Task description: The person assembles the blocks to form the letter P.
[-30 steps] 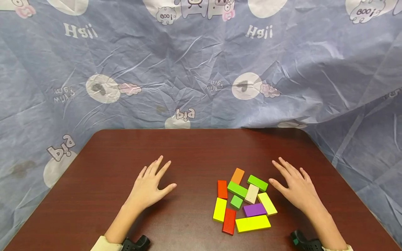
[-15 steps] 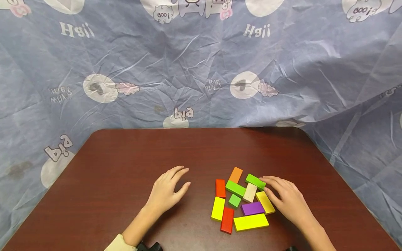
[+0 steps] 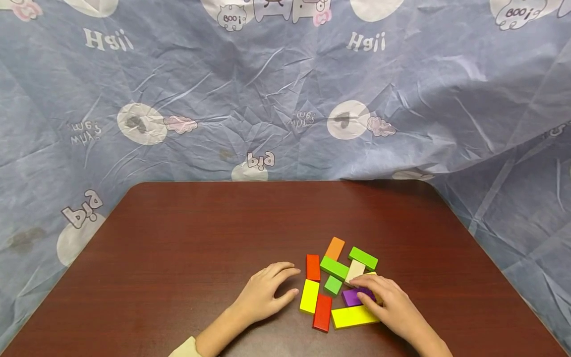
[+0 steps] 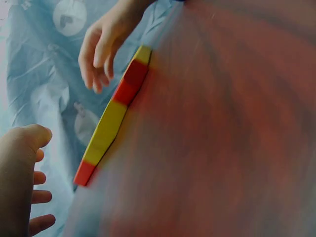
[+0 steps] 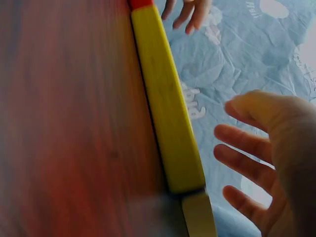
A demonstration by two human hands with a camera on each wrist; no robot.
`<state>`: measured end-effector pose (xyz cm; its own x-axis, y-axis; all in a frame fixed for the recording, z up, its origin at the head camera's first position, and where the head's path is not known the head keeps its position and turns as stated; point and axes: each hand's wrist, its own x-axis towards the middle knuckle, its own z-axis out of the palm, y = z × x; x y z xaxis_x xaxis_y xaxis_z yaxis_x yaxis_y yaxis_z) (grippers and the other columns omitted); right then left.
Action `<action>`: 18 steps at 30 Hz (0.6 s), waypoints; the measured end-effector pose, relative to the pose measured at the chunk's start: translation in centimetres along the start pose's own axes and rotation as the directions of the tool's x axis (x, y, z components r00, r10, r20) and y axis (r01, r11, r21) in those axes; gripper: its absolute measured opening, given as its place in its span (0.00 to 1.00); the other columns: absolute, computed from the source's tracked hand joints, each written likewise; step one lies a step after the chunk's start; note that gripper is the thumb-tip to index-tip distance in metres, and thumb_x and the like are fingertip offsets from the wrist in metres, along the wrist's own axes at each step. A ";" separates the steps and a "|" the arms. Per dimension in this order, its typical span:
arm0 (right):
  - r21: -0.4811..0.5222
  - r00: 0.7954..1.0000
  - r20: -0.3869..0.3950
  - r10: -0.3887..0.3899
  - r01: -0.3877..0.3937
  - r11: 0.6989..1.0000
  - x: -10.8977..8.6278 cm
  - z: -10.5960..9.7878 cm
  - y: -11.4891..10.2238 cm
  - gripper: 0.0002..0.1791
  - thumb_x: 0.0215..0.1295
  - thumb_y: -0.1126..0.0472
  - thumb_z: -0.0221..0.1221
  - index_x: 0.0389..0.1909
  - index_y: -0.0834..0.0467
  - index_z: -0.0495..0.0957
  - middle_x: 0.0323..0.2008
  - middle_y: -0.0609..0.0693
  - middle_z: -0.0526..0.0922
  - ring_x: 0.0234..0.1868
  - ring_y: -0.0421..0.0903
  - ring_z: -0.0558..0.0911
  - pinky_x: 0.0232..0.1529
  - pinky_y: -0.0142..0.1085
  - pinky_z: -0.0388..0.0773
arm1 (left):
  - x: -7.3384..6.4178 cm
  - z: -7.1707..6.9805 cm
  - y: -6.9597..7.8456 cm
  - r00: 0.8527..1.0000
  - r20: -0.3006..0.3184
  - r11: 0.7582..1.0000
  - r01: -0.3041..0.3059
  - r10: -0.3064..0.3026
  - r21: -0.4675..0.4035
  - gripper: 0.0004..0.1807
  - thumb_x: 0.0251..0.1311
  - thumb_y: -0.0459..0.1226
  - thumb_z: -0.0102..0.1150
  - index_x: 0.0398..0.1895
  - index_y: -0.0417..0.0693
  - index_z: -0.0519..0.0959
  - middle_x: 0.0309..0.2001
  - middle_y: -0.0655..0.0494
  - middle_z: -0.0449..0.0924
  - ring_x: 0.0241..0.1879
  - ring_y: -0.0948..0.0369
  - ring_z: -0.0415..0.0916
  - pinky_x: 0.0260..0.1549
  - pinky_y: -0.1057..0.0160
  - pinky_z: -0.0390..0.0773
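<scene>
In the head view my left hand (image 3: 263, 292) is just left of a red block (image 3: 313, 267) and a yellow block (image 3: 309, 296), fingers loosely bent and holding nothing. My right hand (image 3: 388, 302) hovers over the right side of the block group, its fingertips above the purple block (image 3: 350, 297) and close to the cream block (image 3: 355, 270). It partly covers the long yellow block (image 3: 352, 317) and hides most of another yellow one. The right wrist view shows that hand's thumb and fingers (image 5: 242, 163) spread apart, nothing between them, beside the yellow block (image 5: 168, 98).
An orange block (image 3: 335, 248), green blocks such as the upper right one (image 3: 363, 258), and a second red block (image 3: 322, 313) lie flat in the same cluster. The dark brown table (image 3: 200, 223) ends at a printed grey-blue cloth (image 3: 285, 89) hanging behind.
My left hand has moved right and toward me, up to the left side of the blocks. The right hand has come in from the right, past the green block, to over the purple one.
</scene>
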<state>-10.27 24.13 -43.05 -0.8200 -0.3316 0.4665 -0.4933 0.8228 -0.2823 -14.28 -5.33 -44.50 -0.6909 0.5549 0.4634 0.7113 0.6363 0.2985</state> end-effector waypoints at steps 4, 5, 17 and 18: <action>0.024 0.993 0.048 -0.106 0.105 0.994 -0.2 0.6 -0.5 0.21 0.45 0.57 0.68 0.42 0.39 0.78 0.44 0.33 0.78 0.47 0.35 0.75 0.46 0.30 0.65 | 0.0 0.6 0.7 0.992 0.120 0.998 -0.036 0.042 -0.054 0.22 0.61 0.53 0.49 0.58 0.61 0.70 0.57 0.62 0.70 0.56 0.64 0.70 0.51 0.59 0.74; 0.029 0.990 0.059 -0.128 0.127 0.991 -0.3 0.7 -0.6 0.20 0.45 0.55 0.68 0.42 0.38 0.78 0.44 0.33 0.77 0.47 0.34 0.74 0.47 0.30 0.64 | 0.0 0.7 0.8 0.987 0.148 0.997 -0.054 0.062 -0.059 0.23 0.61 0.54 0.48 0.59 0.61 0.69 0.59 0.62 0.69 0.57 0.64 0.69 0.52 0.59 0.73; 0.007 0.970 0.161 -0.183 0.184 0.983 -0.8 1.3 -0.6 0.15 0.43 0.38 0.65 0.34 0.32 0.75 0.48 0.36 0.74 0.49 0.37 0.70 0.51 0.30 0.52 | -0.1 1.3 0.7 0.951 0.264 0.987 -0.161 0.162 -0.026 0.24 0.62 0.56 0.45 0.59 0.60 0.70 0.63 0.60 0.65 0.61 0.62 0.65 0.58 0.60 0.68; 0.005 0.969 0.163 -0.185 0.187 0.982 -0.8 1.3 -0.6 0.15 0.43 0.38 0.65 0.34 0.32 0.75 0.49 0.36 0.74 0.49 0.37 0.70 0.51 0.30 0.52 | -0.1 1.4 0.6 0.951 0.263 0.986 -0.161 0.163 -0.030 0.24 0.62 0.56 0.45 0.58 0.60 0.71 0.63 0.60 0.65 0.61 0.62 0.65 0.58 0.60 0.69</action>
<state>-9.67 23.28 -44.33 -0.7508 -0.5489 0.3674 -0.6392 0.7440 -0.1946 -13.90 -4.28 -45.51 -0.5747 0.7726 0.2698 0.8170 0.5221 0.2449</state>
